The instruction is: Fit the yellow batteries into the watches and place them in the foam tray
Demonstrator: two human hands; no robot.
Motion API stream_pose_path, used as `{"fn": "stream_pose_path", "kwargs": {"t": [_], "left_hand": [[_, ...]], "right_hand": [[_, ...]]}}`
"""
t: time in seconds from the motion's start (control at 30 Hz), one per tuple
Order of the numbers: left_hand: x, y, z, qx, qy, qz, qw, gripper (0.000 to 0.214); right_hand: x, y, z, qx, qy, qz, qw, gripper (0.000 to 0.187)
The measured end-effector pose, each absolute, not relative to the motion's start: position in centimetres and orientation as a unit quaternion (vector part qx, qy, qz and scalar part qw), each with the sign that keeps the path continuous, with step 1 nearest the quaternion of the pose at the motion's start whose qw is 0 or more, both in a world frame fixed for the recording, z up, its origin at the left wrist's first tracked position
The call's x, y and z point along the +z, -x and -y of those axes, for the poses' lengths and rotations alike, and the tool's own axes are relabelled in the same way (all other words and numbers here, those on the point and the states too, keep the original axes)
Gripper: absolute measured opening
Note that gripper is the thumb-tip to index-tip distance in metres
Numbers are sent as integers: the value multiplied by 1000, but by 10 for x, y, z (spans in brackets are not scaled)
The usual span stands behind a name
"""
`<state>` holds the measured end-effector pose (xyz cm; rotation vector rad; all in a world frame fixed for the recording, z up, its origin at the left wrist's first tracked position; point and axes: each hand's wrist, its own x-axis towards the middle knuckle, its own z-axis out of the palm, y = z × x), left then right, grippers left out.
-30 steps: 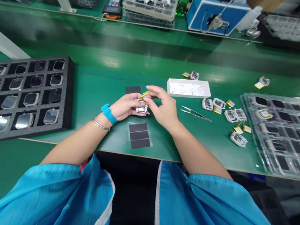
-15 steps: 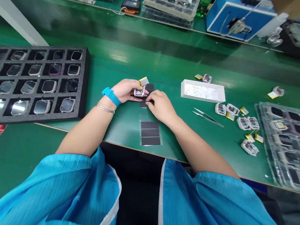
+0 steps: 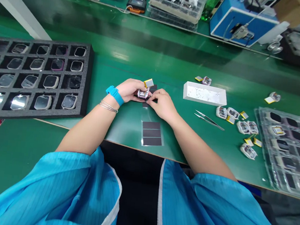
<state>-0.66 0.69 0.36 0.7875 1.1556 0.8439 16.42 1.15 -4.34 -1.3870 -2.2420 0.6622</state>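
My left hand (image 3: pixel 129 90) is closed around an opened smartwatch case (image 3: pixel 142 93) whose inner parts face up. A yellow-edged silver battery (image 3: pixel 148 83) sticks out above the case. My right hand (image 3: pixel 163 105) has its thumb and fingers pinched together at the case's right side; what they hold, if anything, is too small to make out. Beneath both hands lie black rectangles (image 3: pixel 153 88) on a clear film, partly covered. Nearer the table edge, several black pieces (image 3: pixel 151 134) sit on the film's lower end.
At left stands a black foam tray (image 3: pixel 86 83) of watches. To the right are a white box (image 3: pixel 204 100), tweezers (image 3: pixel 209 120), several opened watch cases (image 3: pixel 248 151) with batteries, and stacked clear trays (image 3: pixel 265 165). A blue machine (image 3: pixel 223 13) occupies the back shelf.
The view has shifted slightly. My right fingers have moved from the black pieces up to the watch case's side. My left hand keeps its hold on the case.
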Motion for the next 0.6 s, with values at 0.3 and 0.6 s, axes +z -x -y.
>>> {"fn": "stream_pose_path", "kwargs": {"t": [0.3, 0.6], "left_hand": [[3, 7, -8, 366, -357, -531, 676, 6], [9, -10, 3, 356, -390, -554, 644, 11]], "right_hand": [[-44, -176, 10, 194, 404, 858, 252, 9], [-20, -191, 19, 311, 378, 735, 469, 14]]}}
